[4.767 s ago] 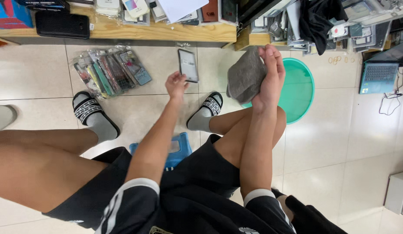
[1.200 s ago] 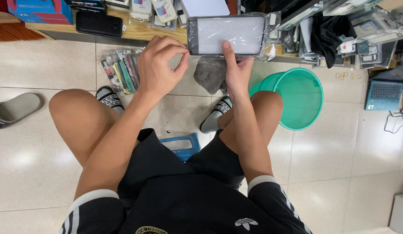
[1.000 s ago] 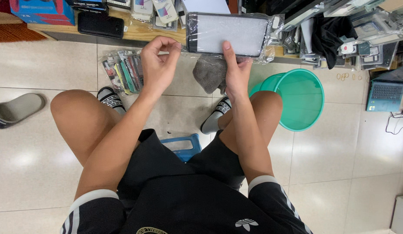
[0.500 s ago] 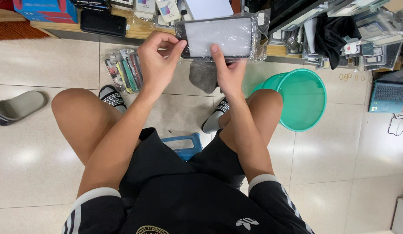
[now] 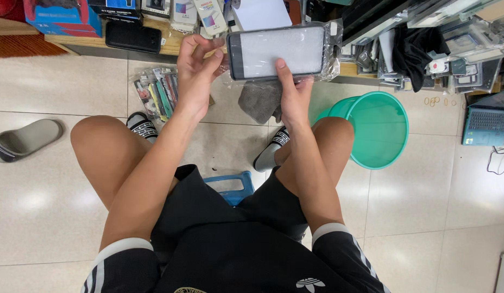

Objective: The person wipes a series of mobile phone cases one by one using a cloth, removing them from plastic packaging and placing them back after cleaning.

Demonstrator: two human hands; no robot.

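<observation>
1. Head view: the flat dark-framed phone screen panel in a clear plastic sleeve (image 5: 277, 52) is held level above the tiled floor (image 5: 56, 92), in front of the wooden shelf (image 5: 154, 46).
2. Right hand (image 5: 294, 97) is clamped on its lower edge, thumb on the glass; left hand (image 5: 196, 73) has loose, spread fingers at its left end.
3. Risk, I'd say: the slick sleeve could slide and the panel drop onto tile.
4. Count: one panel, one grey cloth (image 5: 261, 100), one green plastic basin (image 5: 378, 129), one grey slipper (image 5: 24, 140).

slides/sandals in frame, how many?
3: a grey slide loose on the floor at far left, and a black-and-white slide on each foot, left and right. Others may be hidden.
</observation>
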